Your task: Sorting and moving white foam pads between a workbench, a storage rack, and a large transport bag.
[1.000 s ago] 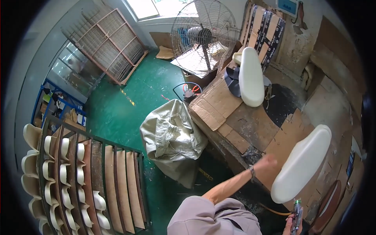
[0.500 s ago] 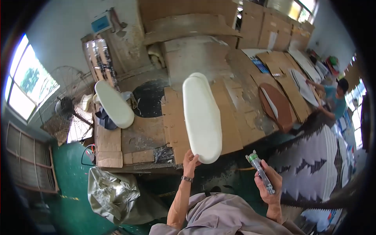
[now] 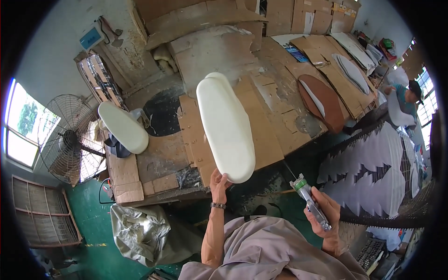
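Note:
A long cream-coloured foam pad [image 3: 226, 128], rounded at both ends, is held out over the cardboard on the workbench. Its near end is pinched by my left hand [image 3: 218, 183], thumb on the edge and the other fingers partly hidden. My right hand [image 3: 325, 210] is wrapped round a metal spray gun [image 3: 308, 198] with a green collar, its head tilted up and to the left. Between the spray gun and the pad there is a gap. A second cream foam pad [image 3: 123, 127] lies at the bench's left end, partly over some dark cloth.
Cardboard sheets [image 3: 266, 140] cover the workbench. A large caged fan [image 3: 70, 137] stands left, and a grey cover [image 3: 140, 233] drapes below the bench. Hanging grey-white pieces [image 3: 368, 177] crowd the right. A brown oval piece [image 3: 322, 102] lies near a co-worker [image 3: 410, 100].
The whole view has shifted, bringing more of the fan in. My grips on the pad and spray gun stay the same. The co-worker has drawn back from the bench with a white piece.

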Action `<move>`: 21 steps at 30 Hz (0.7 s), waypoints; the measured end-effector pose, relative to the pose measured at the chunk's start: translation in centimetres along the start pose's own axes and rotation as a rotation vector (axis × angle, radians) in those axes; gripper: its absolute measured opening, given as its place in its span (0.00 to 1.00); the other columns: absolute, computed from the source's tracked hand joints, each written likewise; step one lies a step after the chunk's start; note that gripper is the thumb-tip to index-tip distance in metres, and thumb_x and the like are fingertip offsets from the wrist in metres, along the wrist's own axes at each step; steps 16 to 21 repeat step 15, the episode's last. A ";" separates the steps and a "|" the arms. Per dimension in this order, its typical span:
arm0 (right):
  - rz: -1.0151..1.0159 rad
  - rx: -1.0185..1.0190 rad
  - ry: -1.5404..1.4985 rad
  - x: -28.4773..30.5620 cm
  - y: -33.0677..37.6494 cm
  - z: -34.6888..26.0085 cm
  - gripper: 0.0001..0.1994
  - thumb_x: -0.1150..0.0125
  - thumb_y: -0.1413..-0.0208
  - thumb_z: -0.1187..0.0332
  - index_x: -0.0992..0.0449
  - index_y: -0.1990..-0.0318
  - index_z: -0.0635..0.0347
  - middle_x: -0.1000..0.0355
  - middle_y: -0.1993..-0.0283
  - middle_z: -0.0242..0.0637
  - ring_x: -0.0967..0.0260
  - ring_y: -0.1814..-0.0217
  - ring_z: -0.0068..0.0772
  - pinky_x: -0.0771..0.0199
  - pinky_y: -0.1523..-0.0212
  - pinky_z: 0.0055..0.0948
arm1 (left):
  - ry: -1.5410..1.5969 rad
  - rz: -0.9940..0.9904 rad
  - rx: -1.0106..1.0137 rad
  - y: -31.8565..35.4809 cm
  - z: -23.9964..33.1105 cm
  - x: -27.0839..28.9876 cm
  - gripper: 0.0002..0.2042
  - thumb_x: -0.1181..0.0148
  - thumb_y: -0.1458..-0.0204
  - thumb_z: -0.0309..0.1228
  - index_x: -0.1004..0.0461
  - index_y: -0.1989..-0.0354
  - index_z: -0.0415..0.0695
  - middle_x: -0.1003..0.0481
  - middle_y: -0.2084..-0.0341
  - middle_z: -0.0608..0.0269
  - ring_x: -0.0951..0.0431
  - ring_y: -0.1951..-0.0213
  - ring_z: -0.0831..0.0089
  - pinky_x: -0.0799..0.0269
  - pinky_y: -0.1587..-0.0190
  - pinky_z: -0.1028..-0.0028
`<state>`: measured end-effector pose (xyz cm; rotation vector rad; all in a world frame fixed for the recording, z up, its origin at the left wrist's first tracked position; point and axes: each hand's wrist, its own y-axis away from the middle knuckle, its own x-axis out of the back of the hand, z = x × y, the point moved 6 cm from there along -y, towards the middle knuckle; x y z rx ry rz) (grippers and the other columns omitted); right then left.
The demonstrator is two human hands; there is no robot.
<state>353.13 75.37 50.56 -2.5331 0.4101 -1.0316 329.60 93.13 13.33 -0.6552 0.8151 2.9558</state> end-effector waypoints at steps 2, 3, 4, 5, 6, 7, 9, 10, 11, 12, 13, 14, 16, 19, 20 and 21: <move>-0.099 0.009 -0.007 0.0 0.4 -0.1 0.23 0.35 0.48 0.75 0.27 0.44 0.74 0.27 0.66 0.46 0.29 0.71 0.37 0.29 0.70 0.29 | -0.029 -0.004 -0.045 -0.2 0.3 0.1 0.27 0.38 0.39 0.30 0.40 0.33 0.45 0.24 0.51 0.59 0.22 0.53 0.71 0.21 0.56 0.69; -0.104 0.005 -0.005 -0.1 0.5 -0.2 0.23 0.35 0.48 0.75 0.27 0.44 0.74 0.27 0.66 0.46 0.29 0.71 0.37 0.29 0.70 0.29 | -0.027 -0.002 -0.038 -0.4 0.3 -0.1 0.27 0.38 0.39 0.30 0.40 0.33 0.45 0.24 0.51 0.59 0.22 0.53 0.71 0.21 0.56 0.69; -0.068 -0.008 0.012 0.1 0.5 -0.3 0.23 0.34 0.48 0.74 0.27 0.44 0.73 0.26 0.66 0.46 0.28 0.71 0.37 0.29 0.70 0.29 | -0.021 -0.001 -0.052 -0.4 0.4 -0.3 0.27 0.38 0.40 0.30 0.39 0.34 0.44 0.24 0.52 0.60 0.22 0.55 0.72 0.21 0.58 0.70; -0.031 -0.021 0.029 0.3 0.6 -0.4 0.23 0.34 0.48 0.74 0.27 0.44 0.73 0.26 0.66 0.46 0.28 0.71 0.36 0.29 0.70 0.29 | -0.015 0.000 -0.066 -0.5 0.6 -0.6 0.27 0.37 0.40 0.30 0.39 0.34 0.44 0.24 0.52 0.60 0.22 0.56 0.73 0.22 0.59 0.71; 0.002 -0.070 0.015 0.3 0.5 -0.4 0.23 0.33 0.49 0.73 0.27 0.44 0.72 0.26 0.66 0.46 0.28 0.71 0.36 0.29 0.70 0.30 | -0.012 0.001 -0.056 -0.5 0.7 -0.8 0.27 0.37 0.40 0.30 0.39 0.34 0.44 0.24 0.52 0.60 0.22 0.56 0.73 0.22 0.59 0.71; -0.052 -0.067 0.011 0.4 0.5 -0.6 0.23 0.33 0.49 0.73 0.26 0.44 0.71 0.25 0.66 0.46 0.28 0.71 0.36 0.29 0.70 0.30 | 0.019 -0.001 -0.082 -0.7 1.0 -1.0 0.27 0.36 0.42 0.30 0.37 0.35 0.43 0.23 0.54 0.60 0.22 0.58 0.74 0.22 0.61 0.73; -0.126 -0.046 -0.003 0.4 0.9 -0.6 0.23 0.33 0.48 0.72 0.26 0.44 0.71 0.25 0.66 0.47 0.28 0.71 0.37 0.28 0.70 0.31 | 0.057 -0.003 -0.107 -0.7 1.4 -1.4 0.26 0.34 0.43 0.30 0.35 0.37 0.43 0.23 0.55 0.61 0.22 0.60 0.75 0.23 0.64 0.76; -0.147 -0.028 -0.017 0.1 1.3 -0.7 0.23 0.33 0.48 0.72 0.26 0.45 0.71 0.25 0.66 0.47 0.28 0.71 0.37 0.28 0.69 0.31 | 0.058 -0.002 -0.099 -0.7 1.4 -1.3 0.26 0.34 0.43 0.30 0.35 0.37 0.43 0.23 0.55 0.61 0.22 0.60 0.75 0.23 0.64 0.76; -0.116 -0.010 0.019 0.2 1.2 -0.9 0.23 0.32 0.49 0.72 0.26 0.45 0.71 0.25 0.66 0.47 0.26 0.71 0.39 0.27 0.69 0.31 | 0.069 0.003 -0.093 -0.7 1.4 -1.3 0.26 0.34 0.43 0.30 0.35 0.37 0.43 0.23 0.55 0.60 0.22 0.60 0.75 0.23 0.64 0.77; -0.086 -0.062 0.067 0.3 1.3 -0.7 0.23 0.32 0.49 0.72 0.26 0.45 0.70 0.25 0.65 0.49 0.25 0.70 0.40 0.26 0.68 0.31 | 0.080 0.008 -0.088 -0.7 1.4 -1.2 0.26 0.34 0.43 0.29 0.35 0.37 0.43 0.23 0.56 0.60 0.22 0.60 0.75 0.23 0.65 0.77; -0.104 -0.078 0.044 0.1 1.3 -0.7 0.23 0.32 0.49 0.72 0.26 0.44 0.70 0.24 0.64 0.49 0.25 0.69 0.40 0.25 0.68 0.31 | 0.091 0.013 -0.077 -0.8 1.3 -1.0 0.26 0.34 0.43 0.29 0.35 0.37 0.43 0.23 0.55 0.60 0.22 0.60 0.75 0.23 0.65 0.77; -0.122 -0.093 0.021 0.1 1.4 -0.6 0.24 0.32 0.49 0.72 0.26 0.44 0.69 0.24 0.64 0.50 0.24 0.68 0.41 0.25 0.67 0.31 | 0.090 0.014 -0.072 -0.7 1.1 -0.7 0.26 0.34 0.43 0.29 0.35 0.37 0.43 0.23 0.55 0.60 0.22 0.60 0.75 0.23 0.65 0.77; -0.123 -0.098 0.022 0.0 1.5 -0.6 0.24 0.32 0.49 0.72 0.26 0.44 0.69 0.24 0.64 0.50 0.24 0.68 0.41 0.25 0.67 0.31 | 0.134 -0.003 -0.059 -0.6 0.8 -0.6 0.26 0.34 0.43 0.30 0.36 0.37 0.44 0.23 0.53 0.60 0.22 0.60 0.74 0.23 0.65 0.76; -0.123 -0.098 0.022 0.0 1.5 -0.6 0.24 0.32 0.49 0.72 0.26 0.44 0.69 0.24 0.64 0.50 0.24 0.68 0.41 0.25 0.67 0.31 | 0.134 -0.003 -0.059 -0.6 0.8 -0.6 0.26 0.34 0.43 0.30 0.36 0.37 0.44 0.23 0.53 0.60 0.22 0.60 0.74 0.23 0.65 0.76; -0.123 -0.098 0.022 0.0 1.5 -0.6 0.24 0.32 0.49 0.72 0.26 0.44 0.69 0.24 0.64 0.50 0.24 0.68 0.41 0.25 0.67 0.31 | 0.134 -0.003 -0.059 -0.6 0.8 -0.6 0.26 0.34 0.43 0.30 0.36 0.37 0.44 0.23 0.53 0.60 0.22 0.60 0.74 0.23 0.65 0.76; -0.123 -0.098 0.022 0.0 1.5 -0.6 0.24 0.32 0.49 0.72 0.26 0.44 0.69 0.24 0.64 0.50 0.24 0.68 0.41 0.25 0.67 0.31 | 0.134 -0.003 -0.059 -0.6 0.8 -0.6 0.26 0.34 0.43 0.30 0.36 0.37 0.44 0.23 0.53 0.60 0.22 0.60 0.74 0.23 0.65 0.76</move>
